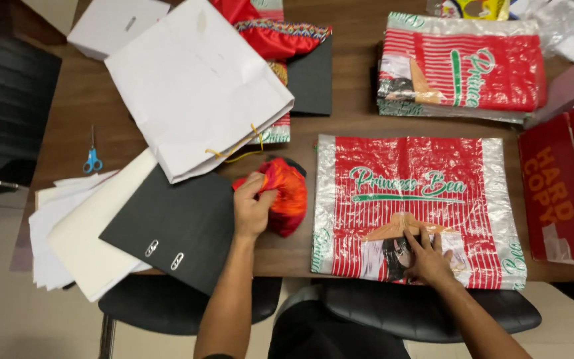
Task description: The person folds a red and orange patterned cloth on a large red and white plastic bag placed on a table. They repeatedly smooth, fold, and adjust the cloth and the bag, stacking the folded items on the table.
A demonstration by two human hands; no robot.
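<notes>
My left hand [252,207] grips a bundle of red and orange cloth [288,194] on the brown table [101,100], just right of a black binder [177,226]. My right hand [426,258] lies flat with fingers spread on the near edge of a red and silver striped plastic bag [420,199] that rests flat at the table's front edge. Nothing is held in my right hand.
A white paper bag [194,83] with yellow cord handles lies at the back left. Blue-handled scissors [92,159] and a stack of white sheets [68,226] sit left. More red striped bags [463,70] are stacked far right; a red box [556,193] stands at right. Black chairs [181,306] are below.
</notes>
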